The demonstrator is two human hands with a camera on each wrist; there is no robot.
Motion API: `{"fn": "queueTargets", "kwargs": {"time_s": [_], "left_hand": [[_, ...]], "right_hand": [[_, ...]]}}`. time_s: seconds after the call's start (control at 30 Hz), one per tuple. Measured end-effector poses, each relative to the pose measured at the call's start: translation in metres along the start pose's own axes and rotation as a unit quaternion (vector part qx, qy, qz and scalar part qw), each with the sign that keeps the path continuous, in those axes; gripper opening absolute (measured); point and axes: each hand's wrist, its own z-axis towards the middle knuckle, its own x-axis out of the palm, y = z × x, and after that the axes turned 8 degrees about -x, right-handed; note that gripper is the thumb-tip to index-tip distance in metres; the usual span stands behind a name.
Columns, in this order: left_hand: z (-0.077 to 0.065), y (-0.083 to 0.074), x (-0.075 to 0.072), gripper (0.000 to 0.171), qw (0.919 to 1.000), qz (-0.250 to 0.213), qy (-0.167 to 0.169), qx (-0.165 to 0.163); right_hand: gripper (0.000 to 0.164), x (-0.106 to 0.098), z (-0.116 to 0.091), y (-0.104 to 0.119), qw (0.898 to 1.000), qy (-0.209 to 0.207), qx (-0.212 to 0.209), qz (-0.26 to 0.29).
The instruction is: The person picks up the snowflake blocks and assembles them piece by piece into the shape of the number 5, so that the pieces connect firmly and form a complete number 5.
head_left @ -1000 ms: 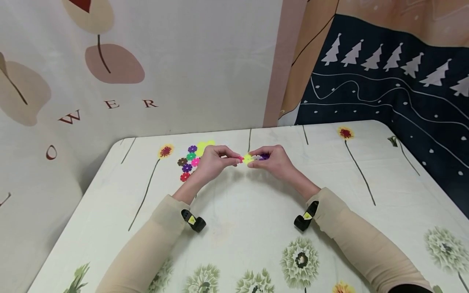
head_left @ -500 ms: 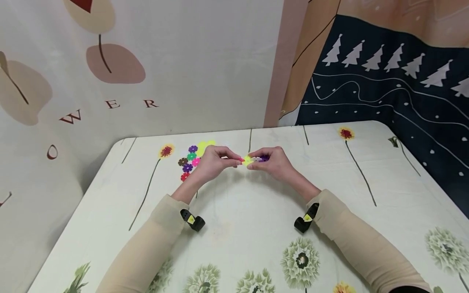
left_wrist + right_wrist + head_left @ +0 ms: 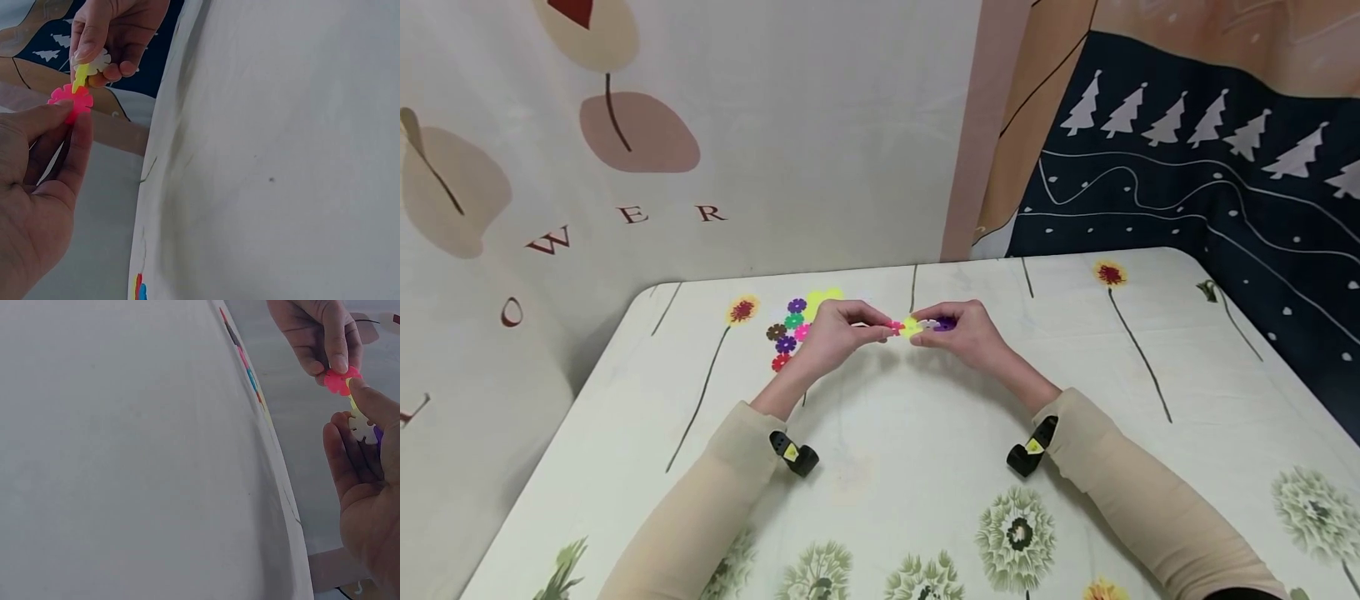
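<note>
The left hand (image 3: 842, 335) pinches a pink notched disc (image 3: 80, 104) touching the left side of a yellow notched disc (image 3: 911, 326), which the right hand (image 3: 964, 335) pinches, a white disc (image 3: 99, 62) and a purple disc (image 3: 946, 323) just right of it. Multicoloured discs (image 3: 786, 343) lie left of the yellow disc; the worktop (image 3: 917, 433) has its far edge behind it and broad surface in front.

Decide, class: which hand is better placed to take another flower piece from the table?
Left, I'd judge: the left hand is nearer the flower pieces on the table, though it must first release the pink piece it pinches. The right hand pinches the yellow piece, farther away.
</note>
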Motion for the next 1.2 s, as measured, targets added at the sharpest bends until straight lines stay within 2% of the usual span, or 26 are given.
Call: {"fn": "queueTargets", "kwargs": {"time_s": [0.27,0.5,0.77,1.2], "left_hand": [[0.000,0.001,0.000,0.012,0.9999,0.014,-0.002,-0.004],[0.000,0.002,0.001,0.011,0.9996,0.028,-0.003,0.000],[-0.002,0.001,0.007,0.009,0.9994,0.034,-0.011,0.006],[-0.003,0.003,0.010,0.009,0.9988,0.045,-0.001,0.019]], "right_hand": [[0.033,-0.001,-0.002,-0.001,1.000,-0.003,0.001,0.008],[0.042,-0.002,-0.003,-0.001,1.000,0.002,-0.021,0.015],[0.026,-0.002,0.000,0.003,0.998,0.008,-0.061,0.023],[0.013,0.006,0.004,-0.001,0.993,0.019,-0.088,0.072]]}}
